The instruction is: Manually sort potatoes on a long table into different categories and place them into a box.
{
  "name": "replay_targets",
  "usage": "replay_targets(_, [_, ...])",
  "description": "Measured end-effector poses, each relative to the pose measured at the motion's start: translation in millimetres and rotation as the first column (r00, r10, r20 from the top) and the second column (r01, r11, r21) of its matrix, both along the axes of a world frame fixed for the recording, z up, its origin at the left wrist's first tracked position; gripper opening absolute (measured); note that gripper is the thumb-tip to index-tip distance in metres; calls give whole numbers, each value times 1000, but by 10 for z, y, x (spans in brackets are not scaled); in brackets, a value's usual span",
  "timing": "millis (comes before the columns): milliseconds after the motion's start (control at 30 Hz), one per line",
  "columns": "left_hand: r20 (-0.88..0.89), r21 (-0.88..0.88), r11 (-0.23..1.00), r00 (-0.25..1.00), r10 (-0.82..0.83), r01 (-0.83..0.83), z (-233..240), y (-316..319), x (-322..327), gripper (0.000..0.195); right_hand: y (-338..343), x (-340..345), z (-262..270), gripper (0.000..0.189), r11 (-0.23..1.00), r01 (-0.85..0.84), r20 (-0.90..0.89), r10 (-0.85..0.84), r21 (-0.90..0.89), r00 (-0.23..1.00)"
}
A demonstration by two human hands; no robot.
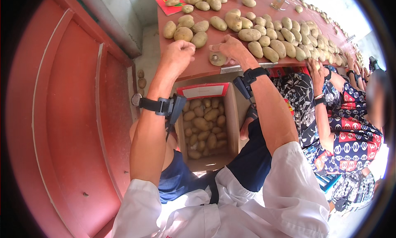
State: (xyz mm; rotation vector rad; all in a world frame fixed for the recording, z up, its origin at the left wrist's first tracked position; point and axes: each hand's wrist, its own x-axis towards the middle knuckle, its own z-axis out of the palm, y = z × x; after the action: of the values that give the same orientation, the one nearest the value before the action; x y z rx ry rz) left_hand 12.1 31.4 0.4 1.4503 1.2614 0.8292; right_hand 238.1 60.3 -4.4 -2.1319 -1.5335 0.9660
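On the near part of the red table (198,69), my right hand (232,51) holds a potato (217,58) with a round pale spot on its face. My left hand (179,57) is just left of it, thumb and fingertips pinched together; whether something small is between them cannot be told. Beyond my left hand lies a small group of potatoes (183,34). A larger pile of potatoes (278,48) spreads to the right along the table. Below the table edge, between my legs, stands an open cardboard box (233,120) with many potatoes (201,123) inside.
A metal strip (230,69) runs along the table edge. A glass mug (279,0) and a red printed sheet (167,3) are on the table. Co-workers sit close at right, one with a hand (315,69) at the pile. A red door (74,114) stands at left.
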Motion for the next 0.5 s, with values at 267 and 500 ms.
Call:
replay_targets(267, [-593, 177, 963, 803, -61, 205, -143, -130, 295, 61, -136, -298, -6, 46, 987, -161, -99, 161, 8, 982])
replay_targets(500, [-717, 163, 956, 695, -55, 243, -106, -145, 417, 56, -117, -61, 1, 31, 980, -144, 120, 128, 138, 984])
